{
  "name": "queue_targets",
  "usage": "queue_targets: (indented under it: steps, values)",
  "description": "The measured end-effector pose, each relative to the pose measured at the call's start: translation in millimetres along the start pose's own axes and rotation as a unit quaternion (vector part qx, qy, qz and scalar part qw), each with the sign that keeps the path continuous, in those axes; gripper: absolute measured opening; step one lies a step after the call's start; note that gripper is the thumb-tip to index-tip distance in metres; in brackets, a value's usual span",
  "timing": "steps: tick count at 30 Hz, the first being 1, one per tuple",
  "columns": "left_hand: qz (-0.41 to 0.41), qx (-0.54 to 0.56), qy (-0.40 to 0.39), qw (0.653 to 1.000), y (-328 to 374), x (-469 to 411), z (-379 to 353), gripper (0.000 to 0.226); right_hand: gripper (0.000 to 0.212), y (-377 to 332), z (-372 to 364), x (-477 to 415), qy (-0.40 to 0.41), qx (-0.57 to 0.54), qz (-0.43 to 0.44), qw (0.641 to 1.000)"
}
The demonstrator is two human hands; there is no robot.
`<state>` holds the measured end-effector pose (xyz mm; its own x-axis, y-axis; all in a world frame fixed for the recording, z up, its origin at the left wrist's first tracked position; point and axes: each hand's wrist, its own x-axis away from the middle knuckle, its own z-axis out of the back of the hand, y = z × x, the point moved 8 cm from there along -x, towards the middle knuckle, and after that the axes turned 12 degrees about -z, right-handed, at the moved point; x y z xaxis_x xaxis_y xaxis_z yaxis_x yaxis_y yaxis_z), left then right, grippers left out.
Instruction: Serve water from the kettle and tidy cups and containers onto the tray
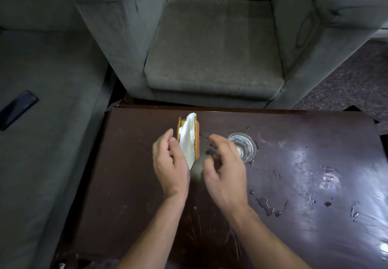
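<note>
On the counter, near its far edge:
Counter: dark brown, glossy, with water drops and small puddles toward 3 and 4 o'clock.
Tissue holder: orange-brown box with gold trim, standing at 12 o'clock from the hands; a white tissue sticks out of it and hangs down toward the near side.
Left hand: bare, fingers loosely curled and spread, grasping nothing; it is just beside the left side of the holder, and whether it touches the tissue I cannot tell.
Right hand: bare, fingers bent but released, holding nothing; it hovers between the holder and the glass.
Glass: clear, with water inside, upright on the counter at 2 o'clock from the right hand, partly hidden behind its fingers.
Armchair: grey-green, beyond the counter at 12 o'clock.
Sofa: same fabric, at 9 o'clock; a dark phone lies on its seat.
</note>
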<state>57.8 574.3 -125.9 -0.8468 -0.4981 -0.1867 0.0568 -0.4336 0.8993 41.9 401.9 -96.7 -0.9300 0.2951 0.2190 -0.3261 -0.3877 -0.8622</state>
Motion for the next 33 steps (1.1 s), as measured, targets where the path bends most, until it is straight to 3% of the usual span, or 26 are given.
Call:
queue_targets:
  steps: [3, 7, 13, 17, 23, 26, 29, 33]
  values:
    - [0.107, 0.049, -0.089, 0.989, -22, -5, -14, 0.040, 0.058, -4, -38, -13, -0.089, 0.019, -0.082, 0.992]
    - [0.224, 0.143, -0.191, 0.945, -35, 3, -34, 0.057, 0.054, 8, -64, -21, -0.179, 0.060, -0.166, 0.968]
    - [0.189, 0.138, -0.245, 0.941, -30, 5, -35, 0.077, 0.077, 9, -65, -12, -0.184, 0.040, -0.170, 0.967]
    - [0.194, 0.121, -0.258, 0.939, -33, 8, -33, 0.090, 0.077, 11, -66, -8, -0.181, 0.015, -0.180, 0.967]
    - [0.192, 0.101, -0.238, 0.947, -32, 10, -31, 0.081, 0.070, 15, -61, -12, -0.185, 0.011, -0.169, 0.968]
    - [0.146, 0.053, -0.213, 0.965, -26, 8, -23, 0.072, 0.064, 17, -51, -11, -0.168, 0.037, -0.149, 0.974]
    - [0.038, -0.031, -0.179, 0.983, -2, 13, -10, 0.071, 0.063, 11, -36, -5, -0.159, 0.078, -0.094, 0.980]
    - [-0.115, -0.044, -0.184, 0.975, 62, 8, -9, 0.064, 0.062, -30, -4, -1, -0.161, 0.122, 0.008, 0.979]
